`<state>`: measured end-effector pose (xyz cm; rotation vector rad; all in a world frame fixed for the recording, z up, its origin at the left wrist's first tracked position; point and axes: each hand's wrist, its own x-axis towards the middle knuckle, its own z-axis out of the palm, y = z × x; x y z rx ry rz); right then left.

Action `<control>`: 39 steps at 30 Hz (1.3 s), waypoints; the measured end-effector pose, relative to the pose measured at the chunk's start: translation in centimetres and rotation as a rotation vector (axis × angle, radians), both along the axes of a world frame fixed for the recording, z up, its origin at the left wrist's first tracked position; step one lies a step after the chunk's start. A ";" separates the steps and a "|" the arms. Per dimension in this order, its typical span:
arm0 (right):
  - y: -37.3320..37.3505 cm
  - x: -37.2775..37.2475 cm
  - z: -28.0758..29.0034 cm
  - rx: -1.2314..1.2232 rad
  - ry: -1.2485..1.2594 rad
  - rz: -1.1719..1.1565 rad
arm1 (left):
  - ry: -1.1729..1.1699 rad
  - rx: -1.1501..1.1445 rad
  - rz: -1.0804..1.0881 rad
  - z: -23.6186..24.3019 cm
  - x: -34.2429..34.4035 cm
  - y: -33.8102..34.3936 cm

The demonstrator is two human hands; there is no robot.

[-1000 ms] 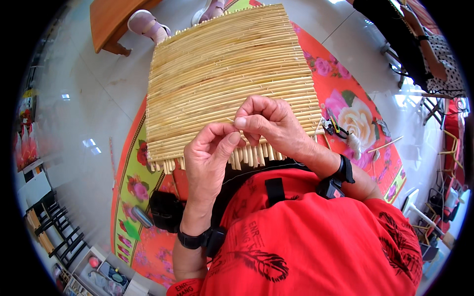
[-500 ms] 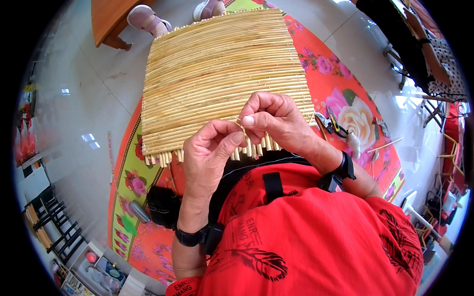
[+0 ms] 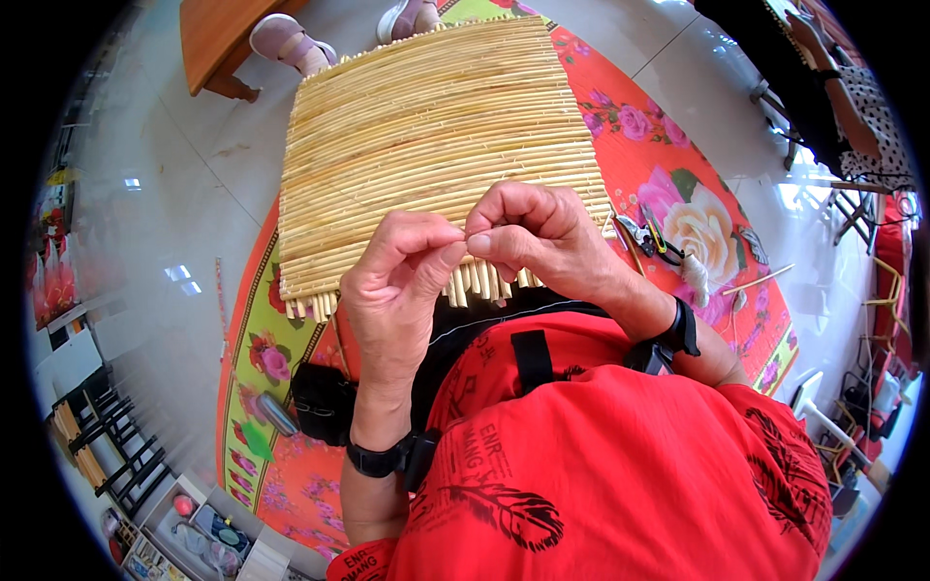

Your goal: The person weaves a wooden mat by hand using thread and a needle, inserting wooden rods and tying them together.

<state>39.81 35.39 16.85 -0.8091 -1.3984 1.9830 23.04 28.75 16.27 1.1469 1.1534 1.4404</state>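
Left hand (image 3: 397, 290) and right hand (image 3: 538, 237) meet fingertip to fingertip over the near edge of the reed mat (image 3: 426, 145). Both are pinched narrow, thumb against forefinger, at the same spot; whatever they pinch is too thin to make out, maybe a thread. The mat is woven of pale yellow stalks and runs from the person's lap away to the far side, slightly tilted, with loose stalk ends sticking out at the near edge under the hands. It lies over a floral floor cloth (image 3: 697, 213), red with pink and white flowers. Scissors (image 3: 644, 235) and a small white spool (image 3: 696, 276) sit on the cloth, just right of the right wrist. Black pouch (image 3: 325, 402) near left, beside the left forearm. Two sandalled feet (image 3: 291, 44) at the mat's far edge.
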 end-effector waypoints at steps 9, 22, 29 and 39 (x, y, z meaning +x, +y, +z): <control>0.1 -0.3 0.9 0.069 -0.043 -0.068 | -0.360 -0.067 0.048 0.2 0.2 0.3; -0.4 -0.3 1.0 -0.068 0.076 -0.269 | -0.299 -0.271 -0.147 -0.2 0.9 0.5; -0.8 -0.2 1.2 0.141 -0.004 -0.362 | -0.417 -0.244 -0.122 0.1 1.5 0.6; -0.8 0.3 1.1 0.411 -0.137 -0.339 | -0.405 -0.279 -0.099 0.2 1.6 0.7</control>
